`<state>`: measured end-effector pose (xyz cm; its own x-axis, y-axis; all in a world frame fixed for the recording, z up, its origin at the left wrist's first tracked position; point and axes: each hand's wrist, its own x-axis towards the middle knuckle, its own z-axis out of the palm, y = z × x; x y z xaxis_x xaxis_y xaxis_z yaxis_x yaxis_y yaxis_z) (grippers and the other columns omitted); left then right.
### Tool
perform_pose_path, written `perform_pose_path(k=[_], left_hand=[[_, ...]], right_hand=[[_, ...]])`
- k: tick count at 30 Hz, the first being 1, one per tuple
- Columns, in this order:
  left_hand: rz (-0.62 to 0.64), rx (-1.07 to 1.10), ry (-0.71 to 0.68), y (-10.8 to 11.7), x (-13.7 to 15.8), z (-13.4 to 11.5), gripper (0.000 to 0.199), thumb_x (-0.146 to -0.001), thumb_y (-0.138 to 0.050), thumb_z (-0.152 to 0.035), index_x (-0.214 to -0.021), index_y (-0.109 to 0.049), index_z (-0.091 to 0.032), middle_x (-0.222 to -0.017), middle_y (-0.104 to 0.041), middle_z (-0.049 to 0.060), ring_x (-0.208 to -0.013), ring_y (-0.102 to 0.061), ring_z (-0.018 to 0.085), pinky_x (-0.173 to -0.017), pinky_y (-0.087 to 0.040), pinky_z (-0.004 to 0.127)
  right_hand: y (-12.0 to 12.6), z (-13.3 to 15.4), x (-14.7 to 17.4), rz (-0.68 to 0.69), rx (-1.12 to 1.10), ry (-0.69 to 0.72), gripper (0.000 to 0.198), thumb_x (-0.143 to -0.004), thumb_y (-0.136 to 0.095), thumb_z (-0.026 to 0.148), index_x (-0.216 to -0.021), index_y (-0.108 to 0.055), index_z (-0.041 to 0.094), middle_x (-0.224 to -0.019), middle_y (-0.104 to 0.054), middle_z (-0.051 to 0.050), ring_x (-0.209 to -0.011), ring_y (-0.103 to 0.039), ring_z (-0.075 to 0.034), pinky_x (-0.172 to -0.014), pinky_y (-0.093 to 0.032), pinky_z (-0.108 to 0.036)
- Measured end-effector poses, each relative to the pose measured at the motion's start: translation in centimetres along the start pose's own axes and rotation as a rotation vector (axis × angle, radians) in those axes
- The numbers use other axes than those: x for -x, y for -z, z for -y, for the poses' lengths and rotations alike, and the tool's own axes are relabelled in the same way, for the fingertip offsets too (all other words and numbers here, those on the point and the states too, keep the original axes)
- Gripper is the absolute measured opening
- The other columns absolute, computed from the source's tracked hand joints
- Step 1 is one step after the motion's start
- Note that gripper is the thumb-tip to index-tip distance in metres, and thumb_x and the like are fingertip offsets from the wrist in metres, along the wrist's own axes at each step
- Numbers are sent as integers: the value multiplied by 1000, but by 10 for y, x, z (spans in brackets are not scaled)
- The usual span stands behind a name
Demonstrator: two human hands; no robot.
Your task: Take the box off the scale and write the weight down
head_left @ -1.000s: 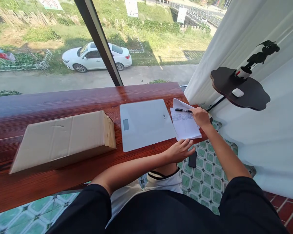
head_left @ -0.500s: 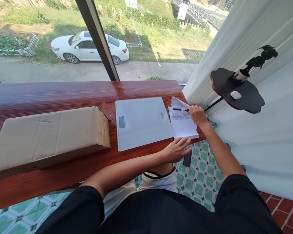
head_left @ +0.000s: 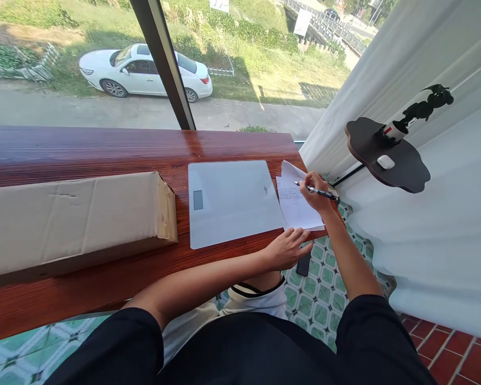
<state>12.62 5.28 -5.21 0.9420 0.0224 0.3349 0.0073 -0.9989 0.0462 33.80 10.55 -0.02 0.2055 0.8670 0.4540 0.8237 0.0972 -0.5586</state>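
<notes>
My right hand (head_left: 315, 192) grips a black and clear pen (head_left: 323, 193) above the sheets of paper (head_left: 299, 214). The pen's tip points left, over rows of handwriting on the upper part of the top sheet. My left hand (head_left: 287, 248) rests at the near edge of the paper and table, its fingers loosely stretched out and holding nothing. Just left of the paper lies a flat white scale (head_left: 232, 208) with a small grey display.
A long cardboard box (head_left: 84, 219) takes up the left of the dark red wooden table (head_left: 144, 148). To the right, a dark round-lobed stand (head_left: 401, 171) bears a plant pot and a white mouse-shaped object (head_left: 385, 162). A dark phone (head_left: 303, 264) is below the table's edge.
My right hand has picked the pen up off the paper and turned it into a writing hold, tip to the left. The left hand has hardly moved.
</notes>
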Motion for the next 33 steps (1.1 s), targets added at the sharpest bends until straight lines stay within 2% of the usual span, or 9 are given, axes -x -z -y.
perform_pose_path(k=[3,5,11,17,20,24,29,33], left_hand=[[-16,18,-3,0,-1,0,41,-96,-42,-24,-135,-50,-16,-142,-52,18,-123,-49,30,-93,-38,40],[-35,28,-3,1,-1,0,37,-96,-40,-23,-131,-52,-15,-135,-55,16,-118,-51,29,-90,-38,40],[0,59,-7,2,-3,0,35,-94,-44,-24,-126,-53,-12,-123,-57,15,-111,-51,28,-86,-38,40],[15,59,10,3,-4,-1,30,-96,-41,-23,-121,-55,-14,-116,-58,14,-105,-51,26,-83,-37,40],[14,56,16,4,-3,0,31,-95,-43,-24,-121,-56,-14,-117,-58,14,-105,-51,26,-83,-37,39],[20,61,23,3,-3,0,33,-95,-45,-25,-125,-56,-15,-123,-58,15,-108,-52,26,-85,-38,39],[22,65,10,4,-4,0,33,-96,-42,-22,-125,-56,-15,-125,-58,15,-115,-53,27,-90,-40,38],[22,80,-1,1,-4,0,36,-94,-45,-23,-127,-55,-14,-131,-57,17,-124,-52,29,-99,-42,38]], right_hand=[[-21,7,9,187,-264,-131,17,-93,-52,36,-96,-56,20,-62,-60,2,-54,-58,-13,-55,-45,-25],[-34,7,16,246,-379,-189,24,-95,-49,40,-95,-61,19,-62,-63,0,-54,-60,-14,-55,-49,-26],[-51,9,30,177,-403,-289,33,-94,-54,46,-78,-63,19,-58,-62,-1,-49,-57,-13,-52,-48,-27],[-52,12,35,116,-331,-307,39,-86,-67,51,-68,-51,20,-51,-56,2,-43,-53,-13,-50,-44,-28],[-53,9,35,106,-313,-345,42,-90,-61,55,-69,-48,21,-52,-57,1,-44,-54,-15,-50,-45,-29],[-46,3,32,161,-242,-296,43,-96,-52,57,-72,-50,21,-54,-61,1,-50,-59,-16,-59,-50,-30],[-28,-3,26,238,-211,-274,45,-96,-53,59,-74,-53,20,-58,-63,0,-53,-62,-16,-59,-49,-28],[-22,-7,22,268,-173,-257,45,-97,-52,61,-79,-57,19,-61,-64,0,-57,-64,-16,-64,-50,-28]])
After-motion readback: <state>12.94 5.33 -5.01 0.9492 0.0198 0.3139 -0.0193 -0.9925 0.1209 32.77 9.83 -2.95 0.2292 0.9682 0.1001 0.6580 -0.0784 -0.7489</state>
